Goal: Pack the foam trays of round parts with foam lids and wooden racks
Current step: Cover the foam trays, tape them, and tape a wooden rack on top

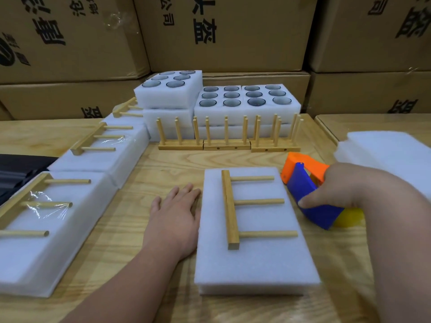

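Observation:
A foam tray covered by a white foam lid (261, 259) lies in front of me on the wooden table (130, 229). A wooden rack (229, 208) with three pegs lies flat on the lid. My left hand (175, 217) rests flat on the table, fingers straight, against the lid's left edge. My right hand (338, 187) grips a blue and orange tape dispenser (305, 187) just right of the lid. Open foam trays of round dark parts (247, 99) are stacked at the back.
Three upright wooden racks (227, 136) stand in a row before the stacked trays. Wrapped packs topped with racks (42, 220) line the left side. Loose foam lids (391, 152) are piled at the right. Cardboard boxes (224, 31) wall off the back.

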